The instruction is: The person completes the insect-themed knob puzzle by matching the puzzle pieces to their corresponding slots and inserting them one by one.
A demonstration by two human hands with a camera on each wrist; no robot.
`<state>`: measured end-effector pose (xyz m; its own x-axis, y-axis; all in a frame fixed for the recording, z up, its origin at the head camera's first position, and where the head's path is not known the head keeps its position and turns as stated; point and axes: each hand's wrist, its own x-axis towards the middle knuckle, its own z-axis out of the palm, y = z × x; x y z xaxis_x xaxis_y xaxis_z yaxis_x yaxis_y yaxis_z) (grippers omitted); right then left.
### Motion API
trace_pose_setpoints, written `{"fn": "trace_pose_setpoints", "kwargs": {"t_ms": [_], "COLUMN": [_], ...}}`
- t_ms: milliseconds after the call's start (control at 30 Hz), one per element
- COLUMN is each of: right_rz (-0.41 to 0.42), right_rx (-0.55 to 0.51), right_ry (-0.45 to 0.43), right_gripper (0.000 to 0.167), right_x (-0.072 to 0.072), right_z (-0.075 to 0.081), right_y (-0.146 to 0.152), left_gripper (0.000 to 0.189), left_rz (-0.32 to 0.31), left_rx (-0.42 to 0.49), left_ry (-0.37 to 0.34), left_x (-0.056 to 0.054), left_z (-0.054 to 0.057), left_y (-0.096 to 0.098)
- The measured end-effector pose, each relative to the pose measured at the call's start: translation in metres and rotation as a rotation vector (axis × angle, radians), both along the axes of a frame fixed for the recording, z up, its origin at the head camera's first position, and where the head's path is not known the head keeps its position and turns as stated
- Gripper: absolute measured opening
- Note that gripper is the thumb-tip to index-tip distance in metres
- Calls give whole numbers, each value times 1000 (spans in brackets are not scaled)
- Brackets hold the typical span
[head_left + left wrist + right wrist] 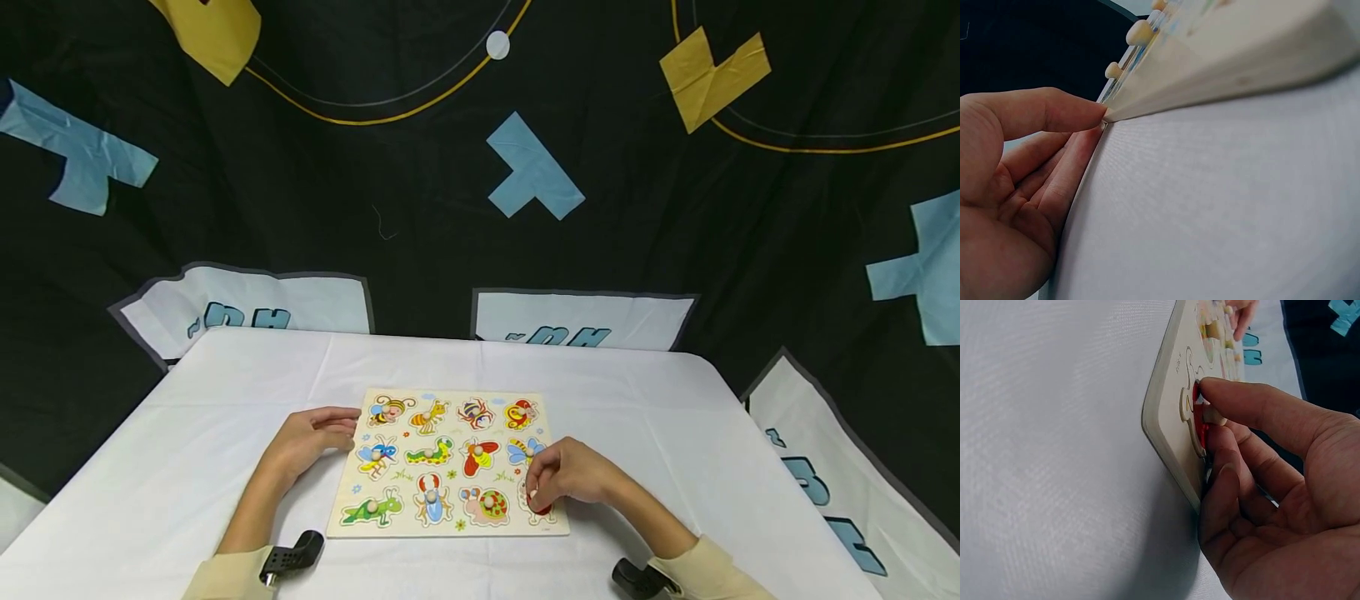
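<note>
A wooden peg puzzle board [450,533] with painted insects lies flat on the white table. My left hand [315,442] rests beside its left edge, fingers fairly straight. In the left wrist view, the thumb and fingertips [1094,115] are right at the board's edge. Over the board's near right corner, my right hand [573,475] pinches a red puzzle piece [1199,419] between thumb and fingers. The piece has a wooden knob [1213,415] and stands slightly tilted over its outlined recess [1186,403]. From the head camera, the fingers hide most of this piece.
Several other knobbed insect pieces sit in the board, among them a green grasshopper [372,507], a blue beetle [432,500] and a snail [486,505]. White tablecloth [637,400] surrounds the board. Beyond the table hangs a black curtain [420,217] with blue and yellow shapes.
</note>
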<state>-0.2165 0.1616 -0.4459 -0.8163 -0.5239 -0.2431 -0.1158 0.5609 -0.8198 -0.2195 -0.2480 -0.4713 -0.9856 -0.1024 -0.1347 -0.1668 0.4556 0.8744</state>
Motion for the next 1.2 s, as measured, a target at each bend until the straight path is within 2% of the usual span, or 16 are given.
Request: {"fn": "trace_pose_setpoints", "kwargs": {"t_ms": [567,933,1200], "right_rz": [32,27,-8], "right_rx": [2,0,21], "right_ry": [-15,-54,-22], "right_gripper": [18,18,17], "right_x": [-3,-5,-5], "right_z": [-3,-4,1], "right_y": [3,4,5], "left_gripper": [55,55,55], "left_rz": [-3,1,-6], "left_rx": [8,-1,-14], "left_ry": [-5,-15,-15], "left_x": [-1,-1,-1], "left_z": [-2,-1,1], "left_y": [2,2,0]}}
